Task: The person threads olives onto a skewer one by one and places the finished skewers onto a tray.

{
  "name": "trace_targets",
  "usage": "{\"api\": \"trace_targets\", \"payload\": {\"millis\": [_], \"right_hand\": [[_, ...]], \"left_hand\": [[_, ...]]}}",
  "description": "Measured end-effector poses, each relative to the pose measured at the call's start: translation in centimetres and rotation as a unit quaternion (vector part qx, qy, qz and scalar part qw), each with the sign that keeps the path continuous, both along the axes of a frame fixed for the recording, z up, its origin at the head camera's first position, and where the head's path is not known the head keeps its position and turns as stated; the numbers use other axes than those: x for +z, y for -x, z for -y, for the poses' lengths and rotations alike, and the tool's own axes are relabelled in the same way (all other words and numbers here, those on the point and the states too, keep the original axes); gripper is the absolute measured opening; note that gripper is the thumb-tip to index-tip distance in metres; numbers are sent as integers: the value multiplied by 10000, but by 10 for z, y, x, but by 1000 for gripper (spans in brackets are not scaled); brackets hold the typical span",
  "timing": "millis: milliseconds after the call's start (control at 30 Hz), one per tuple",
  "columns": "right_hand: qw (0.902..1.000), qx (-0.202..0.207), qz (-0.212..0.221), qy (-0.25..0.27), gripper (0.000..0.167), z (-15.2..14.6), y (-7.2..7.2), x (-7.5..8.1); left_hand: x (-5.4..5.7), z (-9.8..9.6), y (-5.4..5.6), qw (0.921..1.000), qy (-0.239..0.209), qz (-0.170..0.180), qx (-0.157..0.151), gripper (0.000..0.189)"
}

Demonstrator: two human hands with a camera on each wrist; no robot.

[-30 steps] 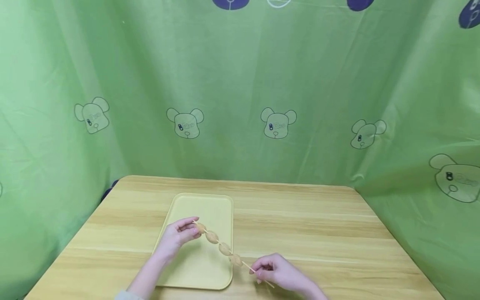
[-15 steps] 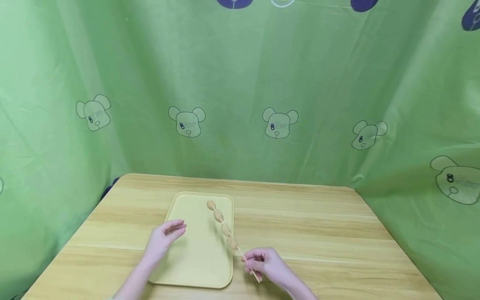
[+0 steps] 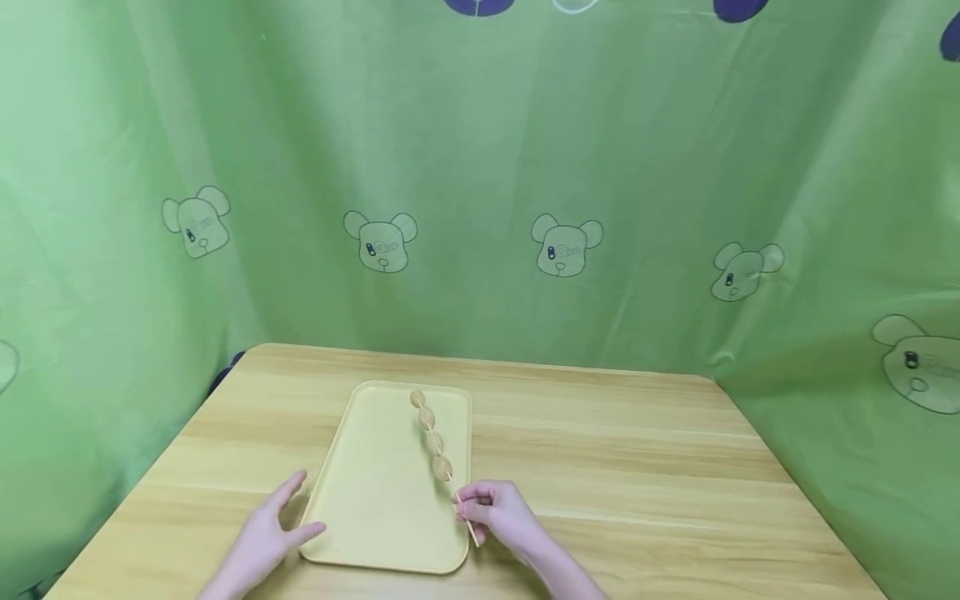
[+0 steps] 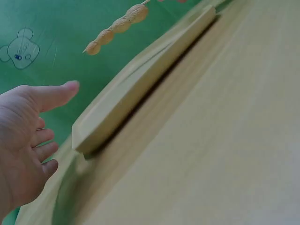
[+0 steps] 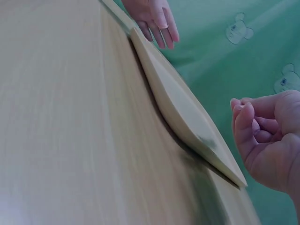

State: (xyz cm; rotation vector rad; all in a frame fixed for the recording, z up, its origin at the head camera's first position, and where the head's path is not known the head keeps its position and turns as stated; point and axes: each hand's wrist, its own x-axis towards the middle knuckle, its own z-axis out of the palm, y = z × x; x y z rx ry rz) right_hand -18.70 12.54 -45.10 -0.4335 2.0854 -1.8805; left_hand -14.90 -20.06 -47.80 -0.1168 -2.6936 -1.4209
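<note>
My right hand [image 3: 498, 515] pinches the bare lower end of a skewer [image 3: 427, 417] between thumb and fingers. Several round, light-brown balls are threaded on its thin wooden stick, which slants up and away over the right part of a pale yellow tray [image 3: 367, 500]. In the left wrist view the skewer [image 4: 122, 25] hangs above the tray. The right wrist view shows the pinching fingers of the right hand [image 5: 269, 133], while the stick itself is hidden there. With thumb and fingers spread and holding nothing, my left hand [image 3: 262, 533] is beside the tray's near left corner.
The tray lies on the left half of a wood-grain table [image 3: 615, 467]. A green curtain [image 3: 480, 150] printed with bear heads surrounds the table at the back and both sides.
My left hand has let go of the skewer's far end and moved left and nearer, its fingers spreading. My right hand has moved left, swinging the skewer steeper over the tray.
</note>
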Motion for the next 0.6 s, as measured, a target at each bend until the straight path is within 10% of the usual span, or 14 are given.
{"api": "trace_targets", "payload": {"millis": [600], "right_hand": [[9990, -360, 245, 72, 19, 50, 11, -9]], "left_hand": [[-10, 3, -8, 9966, -179, 537, -605, 99]]}}
